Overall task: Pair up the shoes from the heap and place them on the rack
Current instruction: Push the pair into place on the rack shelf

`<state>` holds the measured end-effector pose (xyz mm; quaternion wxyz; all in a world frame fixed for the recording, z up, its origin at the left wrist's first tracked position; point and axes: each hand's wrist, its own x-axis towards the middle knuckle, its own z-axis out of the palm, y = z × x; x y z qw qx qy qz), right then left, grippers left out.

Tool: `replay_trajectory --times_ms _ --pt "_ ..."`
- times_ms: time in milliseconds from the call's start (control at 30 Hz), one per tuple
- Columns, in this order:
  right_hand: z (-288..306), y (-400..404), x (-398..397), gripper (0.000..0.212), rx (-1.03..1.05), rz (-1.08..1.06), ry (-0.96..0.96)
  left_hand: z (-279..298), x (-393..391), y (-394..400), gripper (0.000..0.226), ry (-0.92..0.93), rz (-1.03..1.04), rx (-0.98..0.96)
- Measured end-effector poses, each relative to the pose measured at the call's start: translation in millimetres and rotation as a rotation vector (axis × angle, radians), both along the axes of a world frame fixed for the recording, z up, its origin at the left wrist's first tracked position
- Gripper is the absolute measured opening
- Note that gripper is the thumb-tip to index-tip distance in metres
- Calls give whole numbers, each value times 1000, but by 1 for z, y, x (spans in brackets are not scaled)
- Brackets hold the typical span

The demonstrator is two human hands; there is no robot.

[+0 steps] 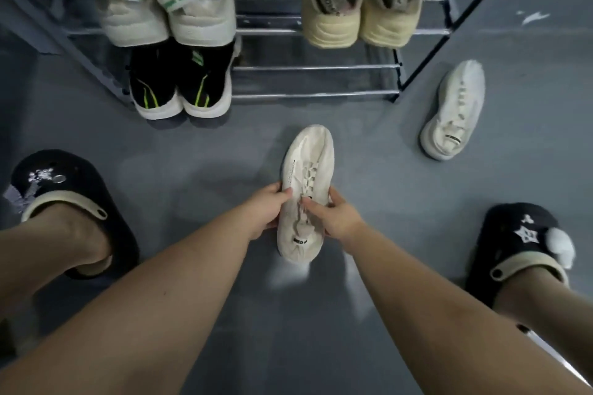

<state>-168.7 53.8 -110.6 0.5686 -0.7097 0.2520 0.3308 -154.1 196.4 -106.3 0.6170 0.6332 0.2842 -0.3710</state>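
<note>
A cream-white sneaker (309, 163) lies in the middle of the grey floor, toe pointing toward the rack. My left hand (268, 210) grips its left side, thumb on the upper. My right hand (337, 218) grips its right side with fingers at the laces. Its matching cream sneaker (455, 111) lies alone on the floor to the right of the rack. The metal shoe rack (316, 94) stands ahead, holding a black-and-green pair (181, 83) on the lower shelf, a grey-and-green pair (167, 9) upper left and a beige pair (359, 6) upper right.
My two feet in black clogs, the left clog (64, 202) and the right clog (526, 247), flank the held sneaker. The lower shelf has bare bars right of the black pair. A dark pole (475, 6) slants beside the rack's right end.
</note>
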Motion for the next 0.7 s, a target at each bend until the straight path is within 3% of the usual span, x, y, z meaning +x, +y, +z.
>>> replay_trajectory --times_ms 233,300,400,467,700 --pt "7 -69 -3 44 52 -109 -26 -5 8 -62 39 -80 -253 70" --pt "12 -84 1 54 -16 -63 -26 -8 14 -74 47 -159 -413 213" --pt "8 -111 11 79 -277 107 -22 -11 29 -92 68 -347 -697 702" --pt "5 -133 22 84 -474 205 -81 -5 43 -108 71 -460 -858 945" --pt "4 -212 69 81 -898 453 -278 2 102 -167 67 -856 -1254 1139"
